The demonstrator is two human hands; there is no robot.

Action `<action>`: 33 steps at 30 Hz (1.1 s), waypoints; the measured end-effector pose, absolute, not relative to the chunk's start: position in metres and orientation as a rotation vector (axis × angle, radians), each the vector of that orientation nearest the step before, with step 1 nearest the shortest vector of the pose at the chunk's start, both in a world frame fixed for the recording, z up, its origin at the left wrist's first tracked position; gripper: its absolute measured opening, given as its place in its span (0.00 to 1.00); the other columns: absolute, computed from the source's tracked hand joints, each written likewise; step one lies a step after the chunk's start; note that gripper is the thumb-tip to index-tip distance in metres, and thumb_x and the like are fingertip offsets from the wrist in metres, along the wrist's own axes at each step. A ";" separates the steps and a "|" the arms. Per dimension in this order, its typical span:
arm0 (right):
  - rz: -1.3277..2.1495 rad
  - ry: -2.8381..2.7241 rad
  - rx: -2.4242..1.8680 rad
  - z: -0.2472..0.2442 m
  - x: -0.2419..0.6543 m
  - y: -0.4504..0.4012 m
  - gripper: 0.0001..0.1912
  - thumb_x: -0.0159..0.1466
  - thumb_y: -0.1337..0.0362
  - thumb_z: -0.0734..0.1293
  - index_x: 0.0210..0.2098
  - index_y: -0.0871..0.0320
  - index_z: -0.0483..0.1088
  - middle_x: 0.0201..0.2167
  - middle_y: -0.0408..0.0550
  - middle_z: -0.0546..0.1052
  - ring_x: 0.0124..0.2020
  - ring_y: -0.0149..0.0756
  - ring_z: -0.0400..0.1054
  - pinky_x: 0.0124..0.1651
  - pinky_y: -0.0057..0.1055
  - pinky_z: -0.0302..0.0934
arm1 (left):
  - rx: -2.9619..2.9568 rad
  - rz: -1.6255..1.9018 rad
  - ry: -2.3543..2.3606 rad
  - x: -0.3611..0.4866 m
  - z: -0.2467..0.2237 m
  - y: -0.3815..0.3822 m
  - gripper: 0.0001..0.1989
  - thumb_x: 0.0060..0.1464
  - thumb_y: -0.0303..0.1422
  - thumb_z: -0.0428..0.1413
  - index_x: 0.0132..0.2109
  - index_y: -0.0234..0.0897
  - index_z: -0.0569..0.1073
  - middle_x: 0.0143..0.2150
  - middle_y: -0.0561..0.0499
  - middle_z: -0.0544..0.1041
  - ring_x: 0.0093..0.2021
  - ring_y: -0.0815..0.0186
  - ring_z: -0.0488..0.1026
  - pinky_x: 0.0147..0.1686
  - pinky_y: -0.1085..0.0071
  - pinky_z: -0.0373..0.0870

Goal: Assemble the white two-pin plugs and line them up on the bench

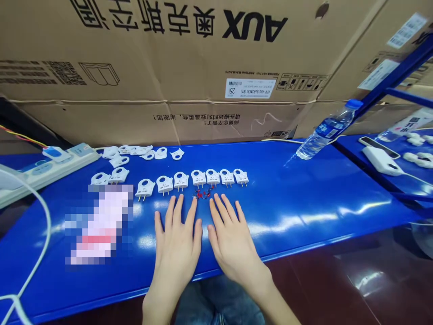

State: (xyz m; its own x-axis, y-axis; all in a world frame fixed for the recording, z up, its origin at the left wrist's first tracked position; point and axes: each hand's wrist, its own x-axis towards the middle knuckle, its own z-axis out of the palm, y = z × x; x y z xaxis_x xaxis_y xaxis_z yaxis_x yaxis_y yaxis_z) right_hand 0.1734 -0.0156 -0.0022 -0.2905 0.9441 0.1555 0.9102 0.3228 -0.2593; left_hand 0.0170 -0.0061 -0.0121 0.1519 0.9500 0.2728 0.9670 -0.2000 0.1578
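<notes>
Remotely, I'm resting my left hand (179, 237) and right hand (233, 237) spread, palms down, pinching nothing, while wires (200, 195) and plugs (199, 178) are lying at twelve o'clock, the plugs seemingly lined up for easy reach.

White plugs (199, 181), red-and-black wires (204, 195) — solid blue table (304, 194) — brown cardboard (176, 85) with black lettering (236, 25)

One left hand (178, 237), one right hand (235, 239); seven white pronged plugs (199, 181) in the front row, two similar white pieces (117, 178) left of it. Small red-and-black parts (203, 195) and rear white pieces (161, 155), too jumbled to count. One power strip (83, 155), one blue-capped bottle (326, 130).
</notes>
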 end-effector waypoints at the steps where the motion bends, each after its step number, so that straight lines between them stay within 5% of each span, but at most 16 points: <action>1: 0.170 -2.319 -1.671 -0.002 0.174 -0.016 0.30 0.78 0.59 0.53 0.76 0.64 0.52 0.77 0.53 0.49 0.79 0.50 0.40 0.77 0.58 0.46 | -2.344 -0.487 -1.952 0.017 -0.012 -0.006 0.26 0.72 0.38 0.41 0.70 0.40 0.67 0.74 0.36 0.62 0.77 0.46 0.54 0.69 0.34 0.54; 33: 0.207 -2.318 -1.682 0.000 0.174 -0.015 0.30 0.78 0.57 0.52 0.75 0.65 0.53 0.77 0.54 0.49 0.78 0.51 0.44 0.76 0.62 0.45 | -2.389 -0.438 -1.799 0.000 -0.015 -0.024 0.29 0.72 0.42 0.41 0.72 0.34 0.64 0.76 0.39 0.60 0.76 0.47 0.55 0.70 0.39 0.55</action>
State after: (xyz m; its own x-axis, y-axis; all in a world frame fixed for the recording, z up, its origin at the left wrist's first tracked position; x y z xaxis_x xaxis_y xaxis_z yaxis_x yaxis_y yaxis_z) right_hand 0.1739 -0.0151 0.0002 -0.2901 0.9477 0.1329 0.9093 0.3163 -0.2705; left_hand 0.0002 -0.0238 -0.0149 0.2521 0.9204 0.2988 0.9548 -0.2869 0.0783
